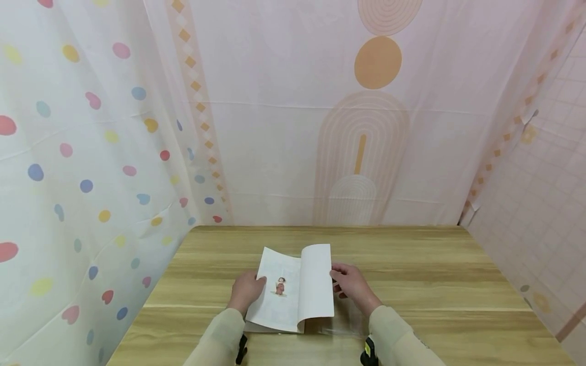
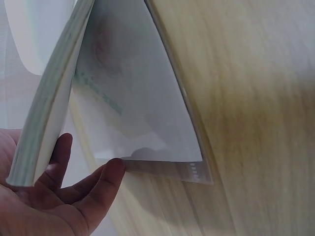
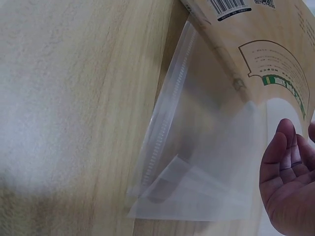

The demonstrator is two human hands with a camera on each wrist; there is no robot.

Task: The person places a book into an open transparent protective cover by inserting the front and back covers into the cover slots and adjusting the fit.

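Pale sleeves (image 1: 220, 333) are shown nearest, with a black device (image 1: 369, 352) seen by the right cuff and another dark one by the left. Just beyond the cuffs, a book (image 1: 274, 310) is held open above the near middle part of a wooden table (image 1: 426, 274), between the two hands.

The book's left side is gripped by the left hand (image 1: 246, 292): the thumb is laid over the page's edge, and the fingers are bent beneath. In the left wrist view, a thick block of pages is held by this hand, and one fingertip is placed beside a lower sheet, past whose edge a strip of clear plastic is shown.

The right-hand leaf is raised and curved, and its outer edge is touched by the right hand (image 1: 351, 284) at the thumb. The other fingers are loosely bent and somewhat spread; whether the edge is pinched firmly cannot be told. In the right wrist view, this hand is seen close by the tan back cover (image 3: 275, 54), on which a barcode (image 3: 229, 5) is printed. Clear plastic (image 3: 197, 172) with a folded corner is spread on the table below it.

On the left page, a small figure (image 1: 280, 286) is printed. Farther off, the table is backed by a patterned curtain (image 1: 270, 152) and flanked on the left by a spotted one.
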